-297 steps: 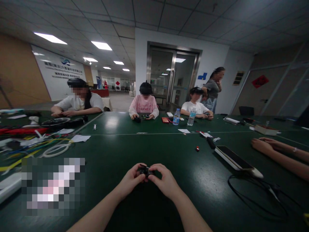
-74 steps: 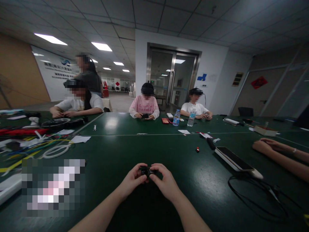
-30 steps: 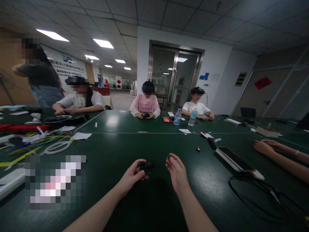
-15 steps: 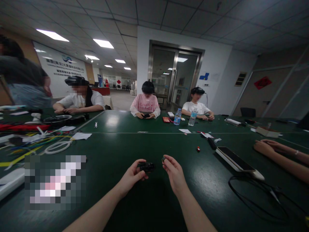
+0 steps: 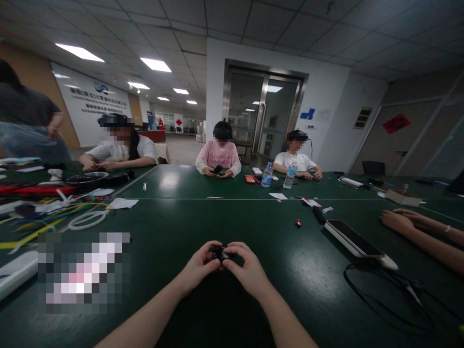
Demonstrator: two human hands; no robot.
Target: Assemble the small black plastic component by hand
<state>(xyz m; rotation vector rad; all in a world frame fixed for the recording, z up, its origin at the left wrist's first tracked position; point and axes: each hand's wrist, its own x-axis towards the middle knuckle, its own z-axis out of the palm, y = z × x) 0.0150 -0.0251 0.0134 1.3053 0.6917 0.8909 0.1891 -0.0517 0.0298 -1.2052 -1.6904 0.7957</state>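
Observation:
A small black object, perhaps plastic, sits between my hands above the dark green table; its kind is too dark and small to tell. My left hand is closed on its left side, with thumb in front and fingers behind. My right hand meets it from the right, thumb and fingertips pressed at its right end. The fingers cover much of the object. Whether the right fingertips also hold a separate small piece is hidden.
On the right lie a white device with a dark screen, a black cable and a small red item. Coiled wires and a pixelated patch are at left. Two bottles stand farther back. Co-workers sit around the table.
My right hand has moved left, bringing its pinched fingertips from apart to the black object. My left hand has stayed nearly in place. A person at far left has shifted left.

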